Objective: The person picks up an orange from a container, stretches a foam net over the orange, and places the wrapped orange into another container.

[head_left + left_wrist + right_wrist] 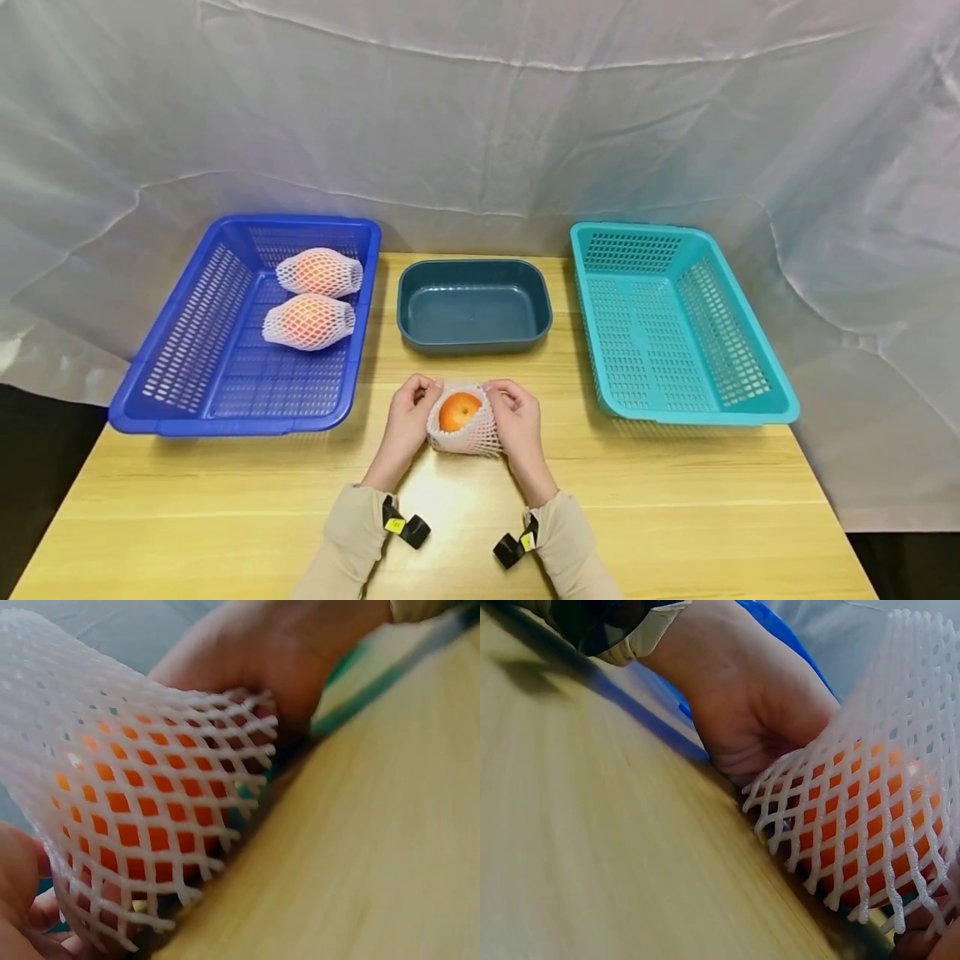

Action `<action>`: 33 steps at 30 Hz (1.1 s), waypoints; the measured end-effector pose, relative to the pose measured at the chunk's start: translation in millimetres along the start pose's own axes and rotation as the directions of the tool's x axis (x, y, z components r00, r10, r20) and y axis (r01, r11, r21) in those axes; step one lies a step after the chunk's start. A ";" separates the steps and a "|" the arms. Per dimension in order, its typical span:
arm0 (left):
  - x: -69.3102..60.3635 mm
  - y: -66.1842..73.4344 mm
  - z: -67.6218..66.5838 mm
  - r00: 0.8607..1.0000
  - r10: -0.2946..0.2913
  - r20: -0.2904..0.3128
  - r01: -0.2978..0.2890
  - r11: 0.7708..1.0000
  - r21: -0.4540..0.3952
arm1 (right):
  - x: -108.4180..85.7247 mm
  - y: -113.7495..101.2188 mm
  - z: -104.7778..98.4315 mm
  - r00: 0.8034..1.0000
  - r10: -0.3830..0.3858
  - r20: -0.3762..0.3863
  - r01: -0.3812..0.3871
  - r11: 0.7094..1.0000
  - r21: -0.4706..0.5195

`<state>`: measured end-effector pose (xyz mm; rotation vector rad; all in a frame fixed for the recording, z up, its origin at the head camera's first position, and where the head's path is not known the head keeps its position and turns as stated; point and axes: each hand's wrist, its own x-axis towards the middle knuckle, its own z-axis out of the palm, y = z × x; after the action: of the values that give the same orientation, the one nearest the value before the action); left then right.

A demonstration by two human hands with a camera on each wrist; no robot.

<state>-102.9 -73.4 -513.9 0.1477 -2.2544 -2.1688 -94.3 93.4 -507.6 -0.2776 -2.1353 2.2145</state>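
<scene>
A round orange-red fruit [459, 412] sits inside a white foam net sleeve [480, 435] on the table, its top showing through the sleeve's open upper end. My left hand [408, 421] pinches the sleeve's rim on the left side. On the opposite side, my right hand [519, 421] pinches the rim between thumb and fingers. Through the mesh in the left wrist view the fruit [154, 817] shows bright orange, with loose net strands at the bottom edge [187, 896]. Some fingertips are hidden behind the net.
A blue basket [225, 427] on the left holds two fruits [309, 322] in foam nets. At the back middle stands a dark teal tub [474, 343]. On the right is a turquoise basket [693, 415]. A grey cloth [480, 125] hangs behind the wooden table [675, 517].
</scene>
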 end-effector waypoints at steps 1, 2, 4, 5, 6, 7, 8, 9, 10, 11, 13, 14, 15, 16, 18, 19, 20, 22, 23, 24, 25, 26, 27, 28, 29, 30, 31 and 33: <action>-1.5 4.5 0.6 1.000 0.000 -0.003 0.000 1.000 0.025 | 0.5 0.4 -0.8 1.000 -0.007 -0.002 0.007 1.000 -0.015; -1.3 3.3 1.3 1.000 0.007 -0.013 -0.006 0.999 0.053 | 0.9 0.5 -1.3 1.000 -0.016 -0.005 0.016 0.999 -0.034; -1.4 1.5 2.8 0.999 0.030 -0.035 -0.026 0.994 0.103 | 1.8 1.4 -2.3 0.999 -0.034 -0.013 0.033 0.997 -0.069; -1.9 0.2 3.3 0.998 0.046 -0.046 -0.041 0.992 0.122 | 2.2 2.0 -2.6 0.999 -0.043 -0.018 0.042 0.995 -0.088; -1.8 0.2 3.5 0.997 0.048 -0.053 -0.040 0.989 0.143 | 2.6 2.6 -2.9 0.998 -0.054 -0.024 0.051 0.993 -0.108; -1.6 -0.2 3.9 0.997 0.051 -0.060 -0.041 0.986 0.159 | 2.9 3.1 -3.1 0.997 -0.066 -0.028 0.062 0.990 -0.126; 0.3 -6.0 4.2 0.995 0.064 -0.070 -0.051 0.984 0.173 | 3.2 3.5 -3.2 0.996 -0.081 -0.032 0.075 0.986 -0.146; 0.2 -5.7 4.2 0.995 0.072 -0.074 -0.057 0.981 0.186 | 3.3 3.8 -3.2 0.995 -0.091 -0.035 0.085 0.983 -0.161; 0.5 -6.1 4.1 0.993 0.083 -0.080 -0.065 0.977 0.205 | 3.6 4.3 -3.3 0.994 -0.106 -0.037 0.097 0.979 -0.180; 0.7 -6.5 3.8 0.992 0.092 -0.087 -0.071 0.973 0.221 | 3.9 4.9 -3.2 0.992 -0.118 -0.037 0.109 0.974 -0.197; 0.7 -6.7 3.3 0.989 0.111 -0.100 -0.084 0.965 0.247 | 4.4 5.5 -3.2 0.989 -0.145 -0.034 0.133 0.963 -0.232; 0.7 -7.0 2.9 0.987 0.121 -0.107 -0.090 0.962 0.259 | 4.7 5.7 -3.1 0.987 -0.160 -0.032 0.147 0.957 -0.251; 0.7 -7.5 2.5 0.985 0.130 -0.113 -0.096 0.959 0.268 | 5.1 6.0 -3.2 0.984 -0.176 -0.029 0.162 0.949 -0.271; 0.8 -7.8 2.2 0.983 0.139 -0.121 -0.102 0.955 0.277 | 5.4 6.1 -3.4 0.980 -0.197 -0.026 0.181 0.939 -0.293; 0.4 -7.8 1.7 0.980 0.151 -0.127 -0.110 0.952 0.286 | 5.7 5.8 -3.9 0.971 -0.238 -0.021 0.218 0.917 -0.334; 0.4 -8.0 1.5 0.979 0.158 -0.127 -0.116 0.949 0.293 | 5.8 5.7 -4.2 0.966 -0.257 -0.018 0.234 0.906 -0.352; 0.5 -8.6 1.2 0.978 0.166 -0.128 -0.121 0.945 0.304 | 5.9 5.6 -4.6 0.961 -0.277 -0.017 0.251 0.894 -0.371; 0.6 -9.1 0.8 0.974 0.189 -0.126 -0.137 0.931 0.337 | 5.6 5.4 -5.1 0.952 -0.306 -0.013 0.275 0.872 -0.404; 0.6 -9.5 0.7 0.971 0.203 -0.124 -0.147 0.922 0.358 | 5.6 5.6 -5.4 0.949 -0.314 -0.012 0.281 0.864 -0.417; 0.5 -9.9 0.5 0.968 0.219 -0.121 -0.158 0.911 0.382 | 5.3 5.7 -5.6 0.947 -0.320 -0.011 0.284 0.856 -0.431; 0.5 -10.3 0.3 0.964 0.240 -0.116 -0.173 0.894 0.413 | 5.2 5.8 -5.7 0.946 -0.324 -0.010 0.287 0.850 -0.443; 0.3 -10.7 0.0 0.958 0.264 -0.111 -0.189 0.874 0.448 | 4.9 5.9 -5.8 0.945 -0.327 -0.010 0.287 0.844 -0.452; 0.0 -10.9 -0.3 0.952 0.287 -0.104 -0.205 0.854 0.478 | 4.7 6.0 -6.0 0.945 -0.328 -0.010 0.287 0.840 -0.461; -0.3 -11.1 -0.6 0.946 0.311 -0.097 -0.221 0.832 0.508 | 4.5 6.1 -6.0 0.945 -0.328 -0.009 0.286 0.836 -0.469; -0.4 -11.6 -0.8 0.940 0.329 -0.089 -0.234 0.813 0.533 | 4.4 6.3 -6.1 0.945 -0.327 -0.011 0.283 0.833 -0.476; -0.8 -11.8 -1.0 0.935 0.346 -0.081 -0.246 0.794 0.556 | 4.2 6.3 -6.1 0.945 -0.328 -0.012 0.281 0.829 -0.482; -1.2 -12.0 -1.3 0.930 0.360 -0.072 -0.256 0.776 0.576 | 4.0 6.4 -6.1 0.945 -0.328 -0.013 0.280 0.827 -0.487; -1.8 -12.3 -1.8 0.925 0.376 -0.064 -0.265 0.755 0.600 | 3.6 6.7 -6.1 0.945 -0.325 -0.015 0.276 0.824 -0.495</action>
<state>-100.2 -75.5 -526.0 -0.0443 -2.5231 -1.1930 -96.3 99.7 -514.8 -0.0534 -2.4483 1.4408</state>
